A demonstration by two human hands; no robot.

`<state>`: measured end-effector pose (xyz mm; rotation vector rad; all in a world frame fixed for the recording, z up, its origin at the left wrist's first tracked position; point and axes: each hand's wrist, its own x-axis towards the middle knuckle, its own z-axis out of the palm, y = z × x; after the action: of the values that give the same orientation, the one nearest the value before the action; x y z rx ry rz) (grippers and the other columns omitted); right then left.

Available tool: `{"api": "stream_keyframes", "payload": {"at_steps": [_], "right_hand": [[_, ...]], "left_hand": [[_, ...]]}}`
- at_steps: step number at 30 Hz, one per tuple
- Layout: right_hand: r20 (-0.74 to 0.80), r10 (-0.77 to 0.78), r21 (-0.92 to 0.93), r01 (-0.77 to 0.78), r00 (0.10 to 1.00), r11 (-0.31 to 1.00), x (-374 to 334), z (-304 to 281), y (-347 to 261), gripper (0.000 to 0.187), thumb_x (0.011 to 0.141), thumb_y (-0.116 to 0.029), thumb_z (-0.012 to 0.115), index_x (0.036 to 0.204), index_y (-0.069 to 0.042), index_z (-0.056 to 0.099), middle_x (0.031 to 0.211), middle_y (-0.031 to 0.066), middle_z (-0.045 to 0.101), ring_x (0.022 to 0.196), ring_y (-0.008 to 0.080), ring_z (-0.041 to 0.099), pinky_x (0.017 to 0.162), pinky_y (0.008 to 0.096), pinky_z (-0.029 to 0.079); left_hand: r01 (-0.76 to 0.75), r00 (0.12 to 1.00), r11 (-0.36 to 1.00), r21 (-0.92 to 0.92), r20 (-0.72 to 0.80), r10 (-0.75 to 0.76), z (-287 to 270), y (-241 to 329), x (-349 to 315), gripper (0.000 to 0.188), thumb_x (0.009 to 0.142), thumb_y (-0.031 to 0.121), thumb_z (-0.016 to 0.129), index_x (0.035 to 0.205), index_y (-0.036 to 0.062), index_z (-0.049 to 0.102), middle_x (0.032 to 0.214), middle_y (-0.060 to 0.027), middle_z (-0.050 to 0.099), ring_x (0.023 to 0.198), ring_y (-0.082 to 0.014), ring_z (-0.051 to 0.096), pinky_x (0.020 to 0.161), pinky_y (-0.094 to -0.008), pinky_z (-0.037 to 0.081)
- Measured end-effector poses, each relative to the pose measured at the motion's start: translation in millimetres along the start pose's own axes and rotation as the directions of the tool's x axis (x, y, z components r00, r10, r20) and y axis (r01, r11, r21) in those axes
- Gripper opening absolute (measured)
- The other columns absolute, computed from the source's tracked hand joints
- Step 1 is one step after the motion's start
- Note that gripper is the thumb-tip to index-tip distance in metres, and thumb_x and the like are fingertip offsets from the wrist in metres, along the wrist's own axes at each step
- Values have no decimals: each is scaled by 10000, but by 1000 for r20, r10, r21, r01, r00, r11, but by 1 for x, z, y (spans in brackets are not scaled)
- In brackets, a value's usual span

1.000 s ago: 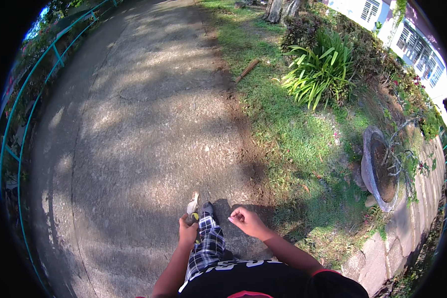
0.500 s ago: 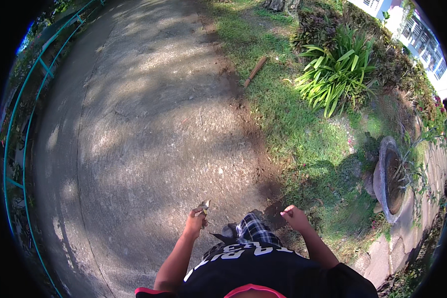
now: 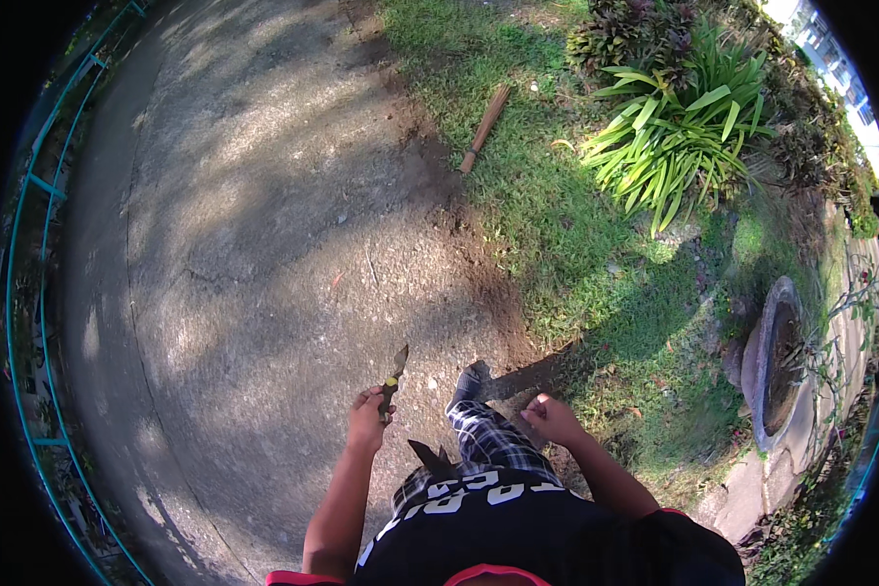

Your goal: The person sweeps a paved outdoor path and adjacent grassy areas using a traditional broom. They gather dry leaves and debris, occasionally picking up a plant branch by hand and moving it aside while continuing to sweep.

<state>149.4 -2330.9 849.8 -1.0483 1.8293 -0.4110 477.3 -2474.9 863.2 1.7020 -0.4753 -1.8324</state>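
My left hand (image 3: 366,418) is closed round the handle of a pair of pruning shears (image 3: 393,383). The shears are dark with a yellow part, and their pointed blade sticks up and away from me over the concrete. Loosely curled, my right hand (image 3: 552,420) hangs to the right of my leg, over the line where soil meets grass. Nothing shows between its fingers. One foot (image 3: 470,381) in a dark shoe or sock is out in front of me.
Concrete pavement (image 3: 254,293) spreads left toward a teal railing (image 3: 39,322). On the grass (image 3: 557,254) to the right lie a stick broom (image 3: 485,127) and a leafy green plant (image 3: 669,137). A round stone planter (image 3: 764,371) stands at far right.
I have moved, and the scene has shifted. My foot now shows in front. The shears have turned upright, with more blade in sight. My right hand has come slightly inward.
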Motion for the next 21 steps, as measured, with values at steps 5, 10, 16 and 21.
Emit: {"api": "stream_keyframes", "payload": {"at_steps": [5,10,16,21], "right_hand": [[-126,-58,42,64,990,997,76,-51,-46,278,789,-284,641,901,-43,560,762,115,630,712,233,622,641,337,477],[-135,-80,99,93,988,991,133,-77,-74,279,803,-296,617,916,-49,551,767,131,627,725,248,624,636,336,474],[502,125,-423,117,856,899,139,-77,-41,204,769,-216,505,871,-86,624,818,165,634,787,351,610,725,435,475],[528,242,-331,-65,814,941,138,-78,-29,286,725,-260,609,968,-113,644,970,152,630,918,321,597,789,382,469]], "left_hand": [[80,988,996,37,126,-84,46,80,37,152,875,163,480,1020,120,495,767,-24,523,513,-116,449,432,-246,343],[142,980,987,78,133,-151,87,135,63,151,898,223,454,999,119,496,752,-20,480,489,-107,412,409,-234,324],[53,995,987,149,77,-65,79,182,133,150,889,217,465,977,115,533,761,-23,502,516,-105,441,423,-233,363],[81,996,954,288,19,-90,74,268,218,173,889,246,465,973,111,532,688,-1,486,479,-87,416,392,-221,338]]}}
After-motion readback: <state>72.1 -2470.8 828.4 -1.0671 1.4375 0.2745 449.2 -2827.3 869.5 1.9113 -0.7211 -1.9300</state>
